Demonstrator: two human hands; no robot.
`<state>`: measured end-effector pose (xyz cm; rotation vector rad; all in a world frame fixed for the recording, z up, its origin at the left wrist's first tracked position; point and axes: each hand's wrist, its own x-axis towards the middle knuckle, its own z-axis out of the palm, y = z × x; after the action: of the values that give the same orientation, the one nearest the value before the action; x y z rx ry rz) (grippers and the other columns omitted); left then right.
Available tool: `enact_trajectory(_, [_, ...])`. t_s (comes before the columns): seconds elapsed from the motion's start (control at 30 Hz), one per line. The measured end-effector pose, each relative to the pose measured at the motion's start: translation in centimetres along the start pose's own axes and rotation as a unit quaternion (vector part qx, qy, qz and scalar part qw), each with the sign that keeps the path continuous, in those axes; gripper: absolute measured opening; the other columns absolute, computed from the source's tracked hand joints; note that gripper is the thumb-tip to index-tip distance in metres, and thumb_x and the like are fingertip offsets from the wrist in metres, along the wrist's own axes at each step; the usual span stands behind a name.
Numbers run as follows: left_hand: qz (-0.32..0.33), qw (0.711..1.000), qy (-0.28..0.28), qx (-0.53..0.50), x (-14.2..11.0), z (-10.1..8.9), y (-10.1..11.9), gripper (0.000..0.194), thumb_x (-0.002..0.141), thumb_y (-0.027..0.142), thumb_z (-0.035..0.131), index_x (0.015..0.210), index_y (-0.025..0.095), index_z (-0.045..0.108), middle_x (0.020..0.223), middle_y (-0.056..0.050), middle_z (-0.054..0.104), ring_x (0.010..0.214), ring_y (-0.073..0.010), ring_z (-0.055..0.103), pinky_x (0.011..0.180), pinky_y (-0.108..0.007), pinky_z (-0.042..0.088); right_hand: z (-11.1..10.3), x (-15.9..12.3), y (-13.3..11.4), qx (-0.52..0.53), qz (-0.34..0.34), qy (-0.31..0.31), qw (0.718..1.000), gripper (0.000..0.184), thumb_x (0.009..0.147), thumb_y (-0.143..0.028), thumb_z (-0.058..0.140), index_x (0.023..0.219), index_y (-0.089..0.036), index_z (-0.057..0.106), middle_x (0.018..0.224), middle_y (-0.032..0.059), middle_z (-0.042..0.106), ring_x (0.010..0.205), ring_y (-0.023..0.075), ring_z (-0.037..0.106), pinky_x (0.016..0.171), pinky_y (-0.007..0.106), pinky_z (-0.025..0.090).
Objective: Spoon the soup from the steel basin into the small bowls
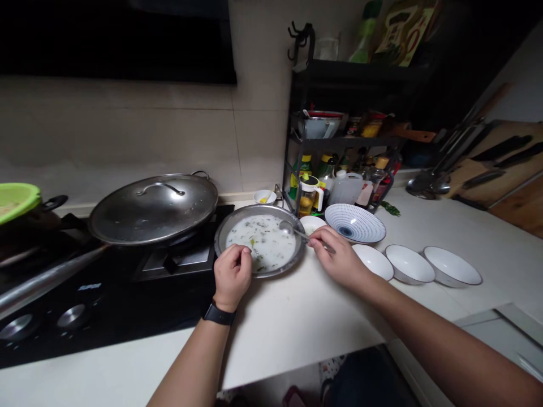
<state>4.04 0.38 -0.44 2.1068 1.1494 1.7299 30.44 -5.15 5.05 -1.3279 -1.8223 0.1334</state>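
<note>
A wide metal basin (294,261) stands on the counter beside the stove. It holds a milky white liquid (271,233) with green and dark bits floating in it. My right hand (337,257) grips the handle of a metal spoon (287,227), whose bowl is at the right part of the basin, over or touching the liquid. My left hand (232,274), with a dark band on its wrist, is closed in a fist at the basin's near left rim. Its fingers hide whatever they may hold.
A lidded wok (155,209) sits on the black stove (119,316) to the left. Right of the basin are a patterned bowl (355,222) and several white bowls (410,263). Behind stands a rack (360,68) with bottles. A small bowl (263,196) holds something yellow.
</note>
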Motion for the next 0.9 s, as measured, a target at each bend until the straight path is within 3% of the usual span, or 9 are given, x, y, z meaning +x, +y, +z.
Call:
enact_trajectory(0.1, [0.0,1.0,-0.001,-0.002,-0.1,0.0,-0.1,0.025,0.098,0.02,0.053,0.074,0.02,0.061,0.07,-0.001,0.062,0.067,-0.0146,0.059,0.066,-0.028,0.043,0.7,0.3,0.3,0.111,0.161,0.035,0.98,0.019,0.097,-0.036,0.054,0.086,-0.022,0.06,0.089,0.0068,0.07,0.079,0.0216,0.074,0.077,0.038,0.06])
enact_trajectory(0.23, [-0.002,1.0,-0.001,0.003,-0.1,0.0,0.0,0.026,0.098,0.021,0.053,0.074,0.019,0.061,0.07,-0.001,0.062,0.067,-0.0144,0.059,0.066,-0.028,0.043,0.8,1.5,0.5,0.261,0.345,0.11,0.895,0.013,0.089,-0.033,0.065,0.085,-0.022,0.059,0.074,0.0032,0.071,0.072,0.0217,0.076,0.075,0.037,0.064])
enact_trajectory(0.33, [-0.004,1.0,-0.002,0.006,-0.1,-0.1,-0.1,0.027,0.098,0.022,0.052,0.073,0.019,0.061,0.07,-0.001,0.062,0.067,-0.0148,0.059,0.066,-0.028,0.043,0.5,2.4,0.3,0.358,0.403,0.167,0.826,0.012,0.084,-0.022,0.07,0.082,-0.021,0.059,0.071,0.0027,0.069,0.068,0.0211,0.076,0.069,0.035,0.066])
enact_trajectory(0.43, [-0.007,1.0,-0.004,0.008,-0.1,-0.1,-0.1,0.026,0.098,0.023,0.052,0.073,0.02,0.062,0.071,-0.002,0.063,0.068,-0.0152,0.06,0.066,-0.029,0.044,-0.2,2.8,0.1,0.413,0.412,0.19,0.79,0.013,0.082,-0.014,0.071,0.081,-0.018,0.059,0.075,0.0042,0.069,0.067,0.0214,0.077,0.067,0.035,0.068])
enact_trajectory(0.67, [-0.009,1.0,-0.003,0.01,-0.1,0.0,-0.1,0.026,0.098,0.023,0.052,0.074,0.02,0.061,0.071,-0.002,0.063,0.068,-0.0154,0.06,0.067,-0.029,0.044,-3.2,2.9,0.6,0.417,0.386,0.225,0.792,0.013,0.081,-0.011,0.071,0.083,-0.016,0.059,0.075,0.0055,0.068,0.067,0.0223,0.077,0.068,0.036,0.07])
enact_trajectory(0.9, [-0.001,1.0,-0.002,0.012,0.0,-0.1,0.1,0.027,0.098,0.022,0.052,0.073,0.02,0.061,0.07,-0.002,0.062,0.067,-0.0149,0.059,0.066,-0.028,0.043,-6.4,2.8,3.5,0.349,0.362,0.288,0.815,0.012,0.081,-0.013,0.07,0.082,-0.018,0.059,0.072,0.0038,0.069,0.065,0.0207,0.077,0.068,0.034,0.069])
